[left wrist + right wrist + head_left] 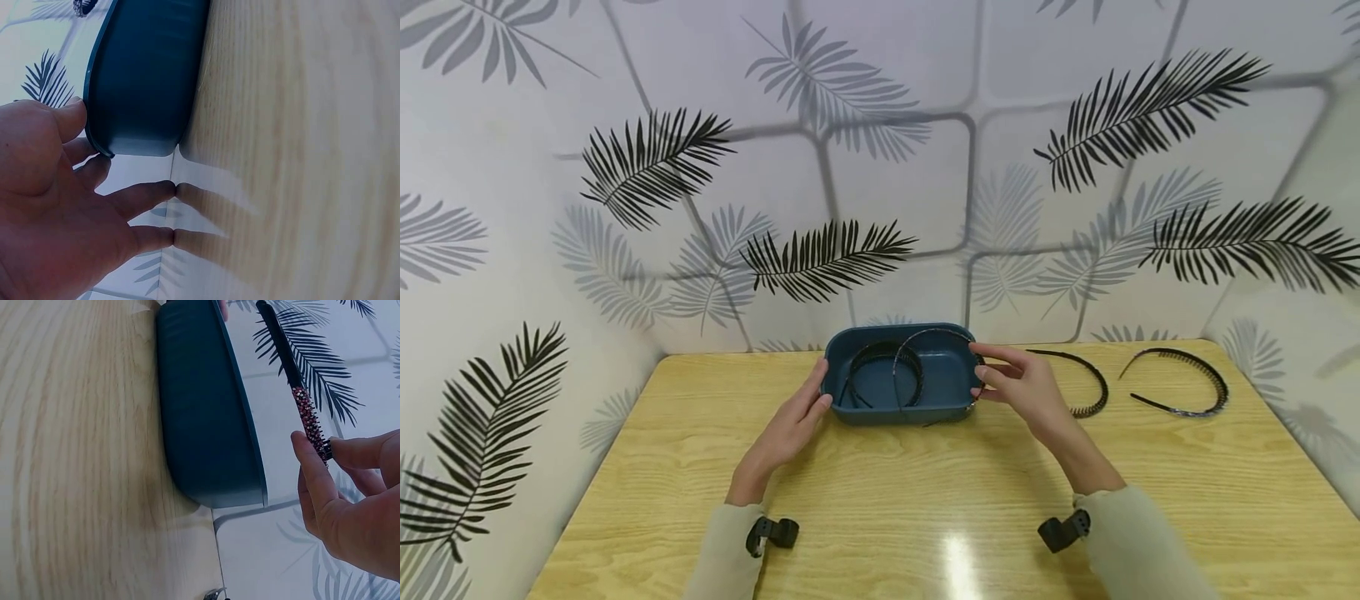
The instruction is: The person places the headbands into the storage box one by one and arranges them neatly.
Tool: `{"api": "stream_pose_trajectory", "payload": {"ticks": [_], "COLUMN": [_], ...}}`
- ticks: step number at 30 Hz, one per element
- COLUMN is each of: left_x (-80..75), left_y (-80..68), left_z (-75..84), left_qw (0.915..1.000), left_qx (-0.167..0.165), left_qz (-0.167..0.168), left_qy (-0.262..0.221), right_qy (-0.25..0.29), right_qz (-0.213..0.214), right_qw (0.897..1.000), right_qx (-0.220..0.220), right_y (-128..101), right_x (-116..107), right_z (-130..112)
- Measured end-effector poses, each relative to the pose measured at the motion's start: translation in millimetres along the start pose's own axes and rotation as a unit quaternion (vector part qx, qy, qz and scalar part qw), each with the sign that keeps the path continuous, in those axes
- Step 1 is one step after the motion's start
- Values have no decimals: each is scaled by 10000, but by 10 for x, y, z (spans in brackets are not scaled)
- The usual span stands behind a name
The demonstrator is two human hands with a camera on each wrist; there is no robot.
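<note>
A dark blue rectangular box (868, 417) with rounded corners stands on the table against the wall. Inside its left half lies a black headband (853, 364). My left hand (790, 423) holds the box's left end, thumb and fingers at the rim; in the left wrist view, two other fingers (147, 194) reach down to the tabletop. Between thumb and fingers, my right hand (1028, 392) pinches a thin headband (305, 412) with small pink and pale beads and comb teeth. That headband is raised over the box's right half, its open ends toward the left.
Right of the box, a black toothed headband (1103, 387) lies on the wooden table (880, 492), partly behind my right hand. Another toothed headband (1219, 385) with a patterned band lies farther right. A leaf-patterned wall covering (895, 192) rises directly behind the table.
</note>
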State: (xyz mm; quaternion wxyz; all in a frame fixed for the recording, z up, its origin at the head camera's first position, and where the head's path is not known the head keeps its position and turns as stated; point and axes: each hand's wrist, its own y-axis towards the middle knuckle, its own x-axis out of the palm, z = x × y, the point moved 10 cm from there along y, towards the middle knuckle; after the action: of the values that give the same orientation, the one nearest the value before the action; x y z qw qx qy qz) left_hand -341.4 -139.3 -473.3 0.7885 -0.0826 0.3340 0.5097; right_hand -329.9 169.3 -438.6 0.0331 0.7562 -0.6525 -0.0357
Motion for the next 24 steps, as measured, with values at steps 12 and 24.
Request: {"api": "stream_pose_trajectory", "payload": {"ticks": [12,24], "left_x": [2,8], "left_y": [0,-1], "left_z": [-3,-37], "left_qw": [10000,10000], "left_qx": [9,-15], "left_qz": [19,6], "left_qy": [-64,-51], "right_qy": [59,228], "right_qz": [-21,234], "right_qw": [9999,9993], "right_qx": [-109,170], "right_y": [204,402], "right_x": [186,324], "right_z": [-84,-1]}}
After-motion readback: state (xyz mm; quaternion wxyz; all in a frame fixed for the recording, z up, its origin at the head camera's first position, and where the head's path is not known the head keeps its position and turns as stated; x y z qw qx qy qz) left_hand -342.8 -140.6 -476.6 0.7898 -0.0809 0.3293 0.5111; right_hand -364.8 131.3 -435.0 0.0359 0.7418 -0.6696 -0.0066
